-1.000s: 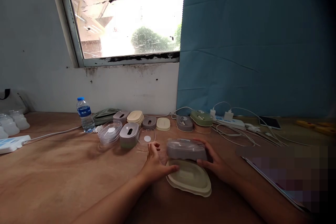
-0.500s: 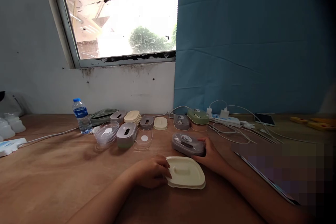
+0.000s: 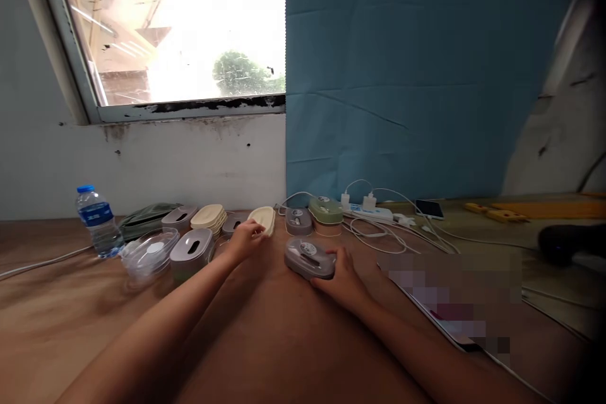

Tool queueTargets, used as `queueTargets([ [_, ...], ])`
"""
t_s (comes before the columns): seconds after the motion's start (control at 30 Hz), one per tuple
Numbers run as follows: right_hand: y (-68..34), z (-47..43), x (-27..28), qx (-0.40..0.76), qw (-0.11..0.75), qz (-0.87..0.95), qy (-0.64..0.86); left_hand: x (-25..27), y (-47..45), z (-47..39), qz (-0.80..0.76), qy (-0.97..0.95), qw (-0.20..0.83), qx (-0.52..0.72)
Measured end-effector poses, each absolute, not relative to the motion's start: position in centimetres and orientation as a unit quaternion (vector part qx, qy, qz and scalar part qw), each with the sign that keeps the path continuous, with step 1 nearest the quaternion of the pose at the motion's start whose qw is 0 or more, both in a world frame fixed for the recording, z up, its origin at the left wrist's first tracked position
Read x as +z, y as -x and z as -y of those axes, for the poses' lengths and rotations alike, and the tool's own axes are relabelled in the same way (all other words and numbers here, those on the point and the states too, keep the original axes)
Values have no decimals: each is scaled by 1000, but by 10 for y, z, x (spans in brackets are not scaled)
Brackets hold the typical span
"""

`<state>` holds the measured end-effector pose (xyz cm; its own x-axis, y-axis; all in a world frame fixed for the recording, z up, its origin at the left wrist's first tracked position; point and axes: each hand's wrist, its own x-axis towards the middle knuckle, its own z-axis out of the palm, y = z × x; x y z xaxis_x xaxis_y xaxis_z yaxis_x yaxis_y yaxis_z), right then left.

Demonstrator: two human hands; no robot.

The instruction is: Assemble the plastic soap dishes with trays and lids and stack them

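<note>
My left hand [image 3: 247, 240] reaches toward the back row with its fingers on the near edge of a cream plastic lid [image 3: 263, 218]. The lid lies over the spot by a grey slotted lid [image 3: 233, 223]. In front of me, my right hand [image 3: 341, 274] grips the right end of a closed grey-brown lunch box [image 3: 303, 258] with a clear cover and a round label. Behind that box stand another grey lunch box [image 3: 298, 219] and a green-topped one [image 3: 326, 209].
Clear lids [image 3: 150, 251], a lilac slotted container [image 3: 192, 249] and stacked cream lids [image 3: 208, 218] stand left, beyond my left forearm. A water bottle [image 3: 98, 224] is farther left. Cables run from a power strip [image 3: 367, 211]; a phone [image 3: 428, 208] lies at right.
My left hand has carried the cream lid from the front of the table to the back row. My right hand still holds the grey-brown lunch box. The view has swung right.
</note>
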<state>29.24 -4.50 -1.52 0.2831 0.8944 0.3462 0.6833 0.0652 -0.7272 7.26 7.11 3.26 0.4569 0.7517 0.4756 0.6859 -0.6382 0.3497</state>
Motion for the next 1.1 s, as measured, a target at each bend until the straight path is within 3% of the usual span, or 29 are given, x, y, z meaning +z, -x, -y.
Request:
queueTargets([
  [0.3, -290, 49, -17, 129, 427, 586, 676, 15, -117, -157, -474, -850, 16, 229],
  [1.1, -289, 51, -15, 136, 419, 583, 682, 3, -104, -154, -468, -877, -13, 110],
])
